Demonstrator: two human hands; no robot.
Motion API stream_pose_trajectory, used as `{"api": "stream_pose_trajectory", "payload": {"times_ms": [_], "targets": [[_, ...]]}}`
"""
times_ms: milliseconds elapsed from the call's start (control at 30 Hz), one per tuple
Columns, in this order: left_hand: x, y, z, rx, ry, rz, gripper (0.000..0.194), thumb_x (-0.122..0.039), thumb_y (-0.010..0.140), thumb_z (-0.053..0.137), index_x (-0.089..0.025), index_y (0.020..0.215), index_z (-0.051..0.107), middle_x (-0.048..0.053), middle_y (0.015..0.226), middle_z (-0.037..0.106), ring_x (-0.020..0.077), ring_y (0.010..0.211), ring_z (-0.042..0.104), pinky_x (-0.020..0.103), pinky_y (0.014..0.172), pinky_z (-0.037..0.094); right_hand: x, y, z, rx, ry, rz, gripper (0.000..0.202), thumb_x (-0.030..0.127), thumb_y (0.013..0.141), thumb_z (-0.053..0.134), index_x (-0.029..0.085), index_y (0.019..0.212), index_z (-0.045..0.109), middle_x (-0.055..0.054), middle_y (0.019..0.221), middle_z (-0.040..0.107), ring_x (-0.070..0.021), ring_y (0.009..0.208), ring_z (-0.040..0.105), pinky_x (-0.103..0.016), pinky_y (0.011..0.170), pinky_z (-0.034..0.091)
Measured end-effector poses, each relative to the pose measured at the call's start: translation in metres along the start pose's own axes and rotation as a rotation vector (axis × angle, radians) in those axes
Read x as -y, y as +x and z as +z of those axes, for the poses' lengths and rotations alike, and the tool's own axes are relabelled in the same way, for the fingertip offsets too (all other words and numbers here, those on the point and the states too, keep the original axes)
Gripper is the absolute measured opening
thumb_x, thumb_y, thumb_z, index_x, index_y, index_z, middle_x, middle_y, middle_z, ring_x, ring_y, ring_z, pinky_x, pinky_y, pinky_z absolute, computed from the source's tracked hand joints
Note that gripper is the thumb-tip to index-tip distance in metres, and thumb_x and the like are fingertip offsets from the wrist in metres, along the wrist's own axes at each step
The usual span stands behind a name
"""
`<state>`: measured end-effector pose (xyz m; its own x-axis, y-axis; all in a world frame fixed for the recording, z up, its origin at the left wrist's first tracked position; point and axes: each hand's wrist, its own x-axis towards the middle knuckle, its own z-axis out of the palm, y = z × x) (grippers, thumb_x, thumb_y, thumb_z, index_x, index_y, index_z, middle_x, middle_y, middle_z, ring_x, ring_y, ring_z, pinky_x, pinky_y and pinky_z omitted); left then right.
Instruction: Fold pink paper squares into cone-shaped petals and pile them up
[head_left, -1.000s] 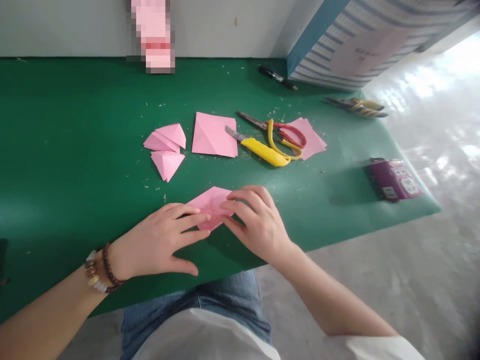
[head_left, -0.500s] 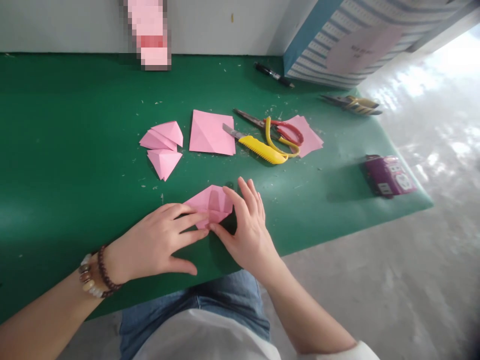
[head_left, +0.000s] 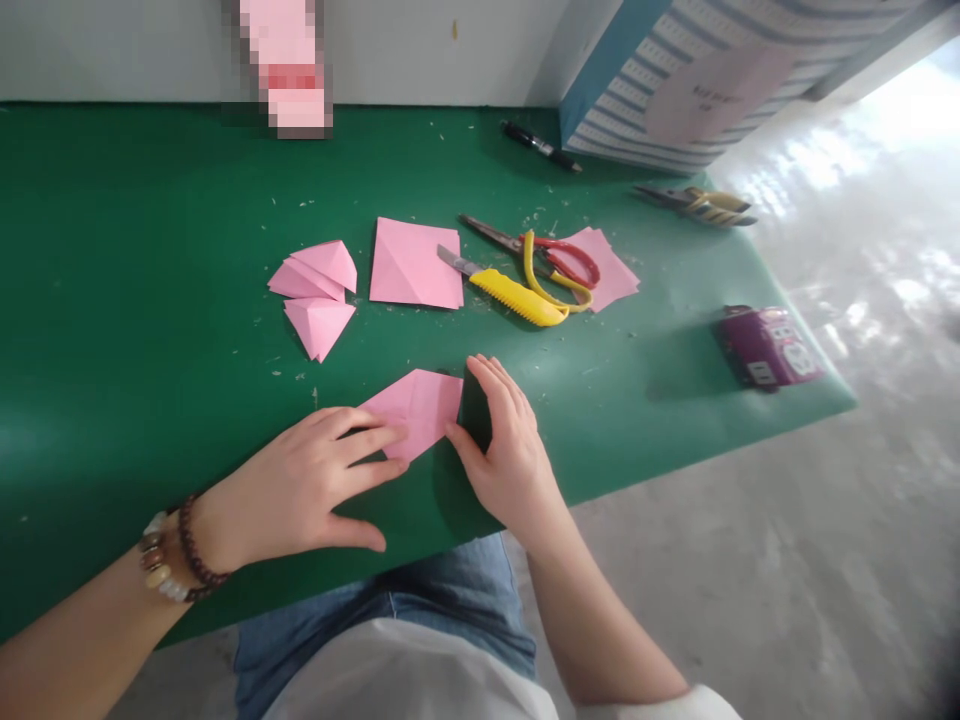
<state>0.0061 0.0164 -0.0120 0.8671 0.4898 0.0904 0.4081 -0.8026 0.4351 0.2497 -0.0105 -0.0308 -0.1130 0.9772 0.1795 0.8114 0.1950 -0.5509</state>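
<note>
A creased sheet of pink paper (head_left: 426, 405) lies on the green table near its front edge. My left hand (head_left: 322, 480) rests with spread fingers over the paper's left part, fingertips pressing it down and hiding that end. At the paper's right edge is my right hand (head_left: 504, 440), its thumb by the lower right side and its fingers held apart from the thumb. Beyond the hands sit folded pink paper pieces (head_left: 319, 290) and a square stack of pink paper (head_left: 409, 265).
A yellow-handled cutter (head_left: 521, 298) and scissors (head_left: 525, 245) overlap more pink paper (head_left: 613, 270). Farther off are a black pen (head_left: 540, 147), pliers (head_left: 701, 205), a purple box (head_left: 772, 348) and a striped box (head_left: 675, 90). The green table (head_left: 135, 260) ends at the right, above the floor.
My right hand has moved right, off the paper's top. The right end of the paper, lifted and curled before, now lies flatter. My left hand stays on the paper.
</note>
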Motion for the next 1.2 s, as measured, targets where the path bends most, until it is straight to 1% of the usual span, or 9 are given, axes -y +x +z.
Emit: {"api": "stream_pose_trajectory", "payload": {"times_ms": [133, 267, 467, 533, 733, 900, 1000, 1133, 1200], "targets": [[0.0, 0.0, -0.001, 0.0, 0.001, -0.006, 0.059, -0.051, 0.076, 0.075, -0.02, 0.125, 0.062, 0.007, 0.137, 0.058, 0.0295, 0.125, 0.049, 0.047, 0.104, 0.043, -0.002, 0.0, 0.001, -0.009, 0.009, 0.009, 0.057, 0.012, 0.091, 0.045, 0.023, 0.147, 0.035, -0.012, 0.146, 0.048, -0.0275, 0.142, 0.037, -0.055, 0.114, 0.037], [0.0, 0.001, -0.002, 0.007, -0.01, -0.006, 0.059, -0.051, 0.077, 0.075, -0.021, 0.126, 0.061, 0.006, 0.137, 0.058, 0.0297, 0.126, 0.048, 0.046, 0.104, 0.044, -0.002, -0.002, 0.001, -0.02, 0.007, -0.009, 0.055, 0.012, 0.093, 0.041, 0.025, 0.146, 0.036, -0.011, 0.146, 0.048, -0.0269, 0.143, 0.036, -0.056, 0.113, 0.037], [-0.002, 0.002, -0.004, 0.033, -0.049, -0.058, 0.09, -0.056, 0.077, 0.073, -0.021, 0.148, 0.033, 0.009, 0.14, 0.055, 0.0283, 0.124, 0.05, 0.043, 0.103, 0.045, 0.007, -0.005, 0.002, -0.049, -0.181, -0.099, 0.049, 0.018, 0.093, 0.05, 0.018, 0.142, 0.04, -0.017, 0.146, 0.046, -0.0324, 0.144, 0.031, -0.06, 0.114, 0.031], [-0.002, 0.002, -0.004, 0.025, -0.058, -0.082, 0.094, -0.058, 0.075, 0.073, -0.021, 0.15, 0.029, 0.01, 0.138, 0.056, 0.0288, 0.123, 0.051, 0.043, 0.102, 0.046, 0.012, -0.007, 0.003, -0.053, -0.245, -0.122, 0.05, 0.019, 0.093, 0.051, 0.018, 0.141, 0.04, -0.018, 0.147, 0.045, -0.0342, 0.145, 0.028, -0.061, 0.114, 0.03], [-0.002, 0.002, -0.004, 0.025, -0.059, -0.07, 0.088, -0.059, 0.074, 0.073, -0.019, 0.144, 0.038, 0.011, 0.14, 0.055, 0.0286, 0.127, 0.05, 0.044, 0.106, 0.043, 0.025, -0.012, 0.008, -0.02, -0.275, -0.203, 0.053, 0.018, 0.091, 0.053, 0.016, 0.142, 0.038, -0.02, 0.149, 0.042, -0.0372, 0.145, 0.027, -0.062, 0.112, 0.032], [-0.001, 0.003, -0.004, 0.024, -0.067, -0.069, 0.08, -0.06, 0.074, 0.073, -0.018, 0.136, 0.046, 0.011, 0.139, 0.055, 0.0288, 0.125, 0.05, 0.044, 0.105, 0.044, 0.034, -0.016, 0.013, 0.01, -0.238, -0.209, 0.051, 0.024, 0.093, 0.055, 0.018, 0.141, 0.04, -0.021, 0.149, 0.042, -0.0376, 0.145, 0.027, -0.062, 0.111, 0.033], [0.0, 0.002, -0.002, 0.025, -0.056, -0.067, 0.077, -0.062, 0.073, 0.072, -0.016, 0.132, 0.05, 0.011, 0.135, 0.058, 0.0293, 0.124, 0.051, 0.044, 0.104, 0.045, 0.038, -0.018, 0.016, 0.033, -0.194, -0.214, 0.057, 0.029, 0.09, 0.06, 0.018, 0.142, 0.039, -0.021, 0.151, 0.038, -0.0389, 0.145, 0.026, -0.064, 0.111, 0.032], [-0.001, 0.002, 0.0, 0.021, -0.016, -0.023, 0.077, -0.062, 0.075, 0.07, -0.015, 0.132, 0.051, 0.011, 0.133, 0.06, 0.0297, 0.124, 0.051, 0.046, 0.105, 0.044, 0.03, -0.015, 0.009, 0.076, -0.047, -0.232, 0.069, 0.039, 0.087, 0.065, 0.016, 0.145, 0.036, -0.02, 0.151, 0.04, -0.0374, 0.145, 0.027, -0.063, 0.112, 0.032], [-0.002, 0.003, 0.0, 0.014, 0.031, 0.023, 0.078, -0.06, 0.075, 0.072, -0.016, 0.136, 0.05, 0.011, 0.136, 0.058, 0.0309, 0.126, 0.05, 0.048, 0.106, 0.043, 0.016, -0.007, -0.002, 0.095, 0.05, -0.271, 0.064, 0.034, 0.09, 0.061, 0.015, 0.146, 0.035, -0.018, 0.145, 0.048, -0.032, 0.143, 0.033, -0.058, 0.113, 0.036]]}}
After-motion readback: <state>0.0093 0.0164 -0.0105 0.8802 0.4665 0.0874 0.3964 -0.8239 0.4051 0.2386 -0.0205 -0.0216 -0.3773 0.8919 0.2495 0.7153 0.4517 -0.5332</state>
